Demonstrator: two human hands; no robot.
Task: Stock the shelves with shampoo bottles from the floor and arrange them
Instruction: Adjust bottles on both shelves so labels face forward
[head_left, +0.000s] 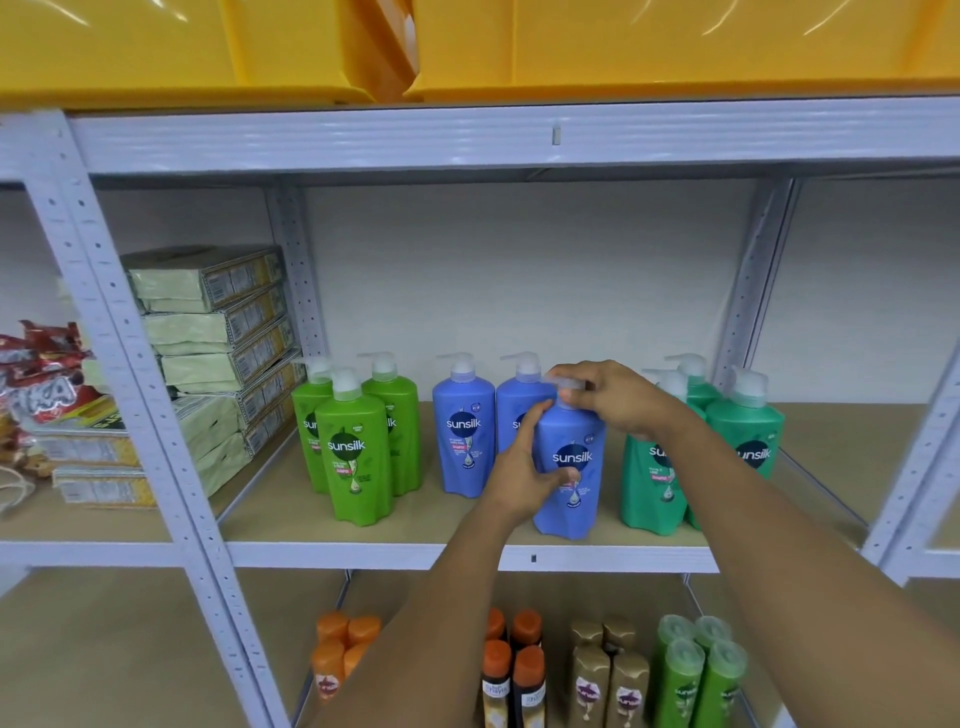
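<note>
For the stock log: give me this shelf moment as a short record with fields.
left hand: grips the body of the front blue bottle
right hand: pinches that bottle's pump
blue bottles behind: two, upright
light green bottles: three, left of the blue ones
dark green bottles: group on the right, partly hidden by the arm
shelf below: small orange, gold and green bottles

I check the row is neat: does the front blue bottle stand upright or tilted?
Upright: the front blue bottle stands on the shelf, left hand on its body, right hand on its pump.
</note>
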